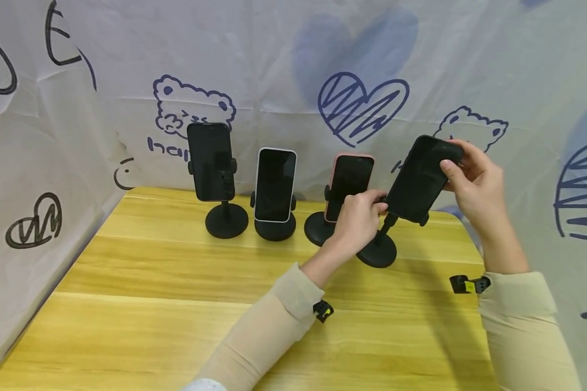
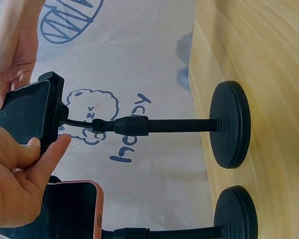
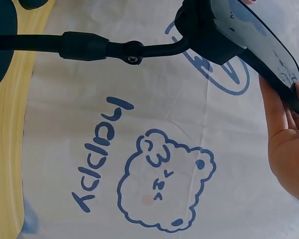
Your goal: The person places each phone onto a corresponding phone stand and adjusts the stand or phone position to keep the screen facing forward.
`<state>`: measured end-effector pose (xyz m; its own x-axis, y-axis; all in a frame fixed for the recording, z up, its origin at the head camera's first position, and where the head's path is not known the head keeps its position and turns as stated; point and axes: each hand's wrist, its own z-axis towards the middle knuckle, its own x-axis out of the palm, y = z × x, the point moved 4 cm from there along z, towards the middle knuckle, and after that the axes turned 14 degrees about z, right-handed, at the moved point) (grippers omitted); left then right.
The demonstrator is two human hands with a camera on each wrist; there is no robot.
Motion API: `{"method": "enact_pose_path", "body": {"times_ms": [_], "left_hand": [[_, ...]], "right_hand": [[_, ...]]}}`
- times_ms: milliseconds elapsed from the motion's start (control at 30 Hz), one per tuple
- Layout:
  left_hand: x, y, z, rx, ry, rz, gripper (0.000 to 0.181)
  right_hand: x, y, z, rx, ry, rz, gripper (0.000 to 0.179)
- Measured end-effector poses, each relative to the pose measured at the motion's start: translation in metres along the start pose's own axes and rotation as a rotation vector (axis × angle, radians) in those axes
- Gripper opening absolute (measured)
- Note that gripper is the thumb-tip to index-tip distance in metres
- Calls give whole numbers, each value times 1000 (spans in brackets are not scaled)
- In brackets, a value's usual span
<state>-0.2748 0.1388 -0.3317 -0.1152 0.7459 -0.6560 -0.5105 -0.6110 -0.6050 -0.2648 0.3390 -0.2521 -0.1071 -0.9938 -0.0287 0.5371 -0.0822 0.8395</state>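
Note:
A black smartphone (image 1: 417,176) sits tilted in the clamp of the rightmost phone stand (image 1: 379,251). My right hand (image 1: 480,190) grips the phone by its upper right edge, thumb on the screen side and fingers behind. At the phone's lower left, my left hand (image 1: 354,220) pinches the side of the clamp between thumb and fingers. The left wrist view shows the stand's pole (image 2: 177,125) running from its round base to the clamp. In the right wrist view, the clamp's back (image 3: 212,32) shows behind the phone (image 3: 269,45).
Left of it, on the wooden table (image 1: 176,315), stand a pink-edged phone (image 1: 349,179), a white-edged phone (image 1: 275,184) and a black phone (image 1: 210,163), each in a black stand. A white cloth with blue drawings (image 1: 274,70) hangs close behind.

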Motion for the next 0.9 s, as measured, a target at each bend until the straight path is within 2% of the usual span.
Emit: {"method": "enact_pose_path", "body": {"times_ms": [300,600,833,900], "left_hand": [[0,-1,0,-25,-4,-35,27],[-1,0,0,-40,0,-45,27],[1,1,0,-52,8,-51,28],[1,1,-1,-56,9,-49,28]], "right_hand": [[2,1,-1,-49,27,-38,37],[4,0,-3,-33,27,-36,37],[4,-2,-5,-31,40,24,36],[5,-2,-6,-34,40,12,36]]}}
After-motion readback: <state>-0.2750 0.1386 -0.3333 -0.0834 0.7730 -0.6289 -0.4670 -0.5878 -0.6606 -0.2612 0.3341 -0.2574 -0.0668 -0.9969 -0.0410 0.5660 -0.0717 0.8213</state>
